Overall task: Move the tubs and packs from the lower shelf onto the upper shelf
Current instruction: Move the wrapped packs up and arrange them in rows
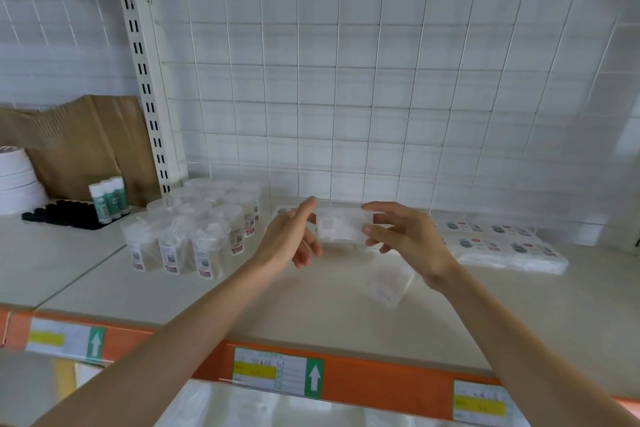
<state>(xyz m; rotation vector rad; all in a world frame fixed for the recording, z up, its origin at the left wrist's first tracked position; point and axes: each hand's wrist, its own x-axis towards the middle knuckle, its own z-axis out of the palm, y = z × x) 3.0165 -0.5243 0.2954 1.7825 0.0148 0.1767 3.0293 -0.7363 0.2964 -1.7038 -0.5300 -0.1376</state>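
Partly done, judging by the upper shelf (pixel 114 291). Already up there: a tight cluster of labelled clear tubs (pixel 180 232), and well to the right of the tubs a flat stack of wrapped packs (pixel 502 248) with printed labels. In hand right now: one clear pack (pixel 341 227), held in the air just right of the tubs and above the shelf top, not yet set down. Pinched at its right end between thumb and fingertips of the right hand (pixel 405 239). Met at its left end by the left hand (pixel 287 239), forefinger straight over the top, other fingers loosely bent beneath, no firm clasp to be seen. Blurred, so hard to say more of it than clear wrap and pale contents. Right of the tubs and nearer the front edge, under the right wrist, a loose pack (pixel 389 284) lying flat, apart from the stack. Below and in front of the tubs, past the orange strip (pixel 381 383) with its price labels, more pale clear-wrapped stock (pixel 242 406) on the lower level, so probably several trips left; impossible to count from here. Next, most likely: setting the held one down in the bare gap between the tubs and the stack. Left of the tubs, beyond the slotted post (pixel 145 80): green-labelled sticks (pixel 109 199), a tray of black caps (pixel 59 217) and cardboard (pixel 86 142), none of it part of the job.
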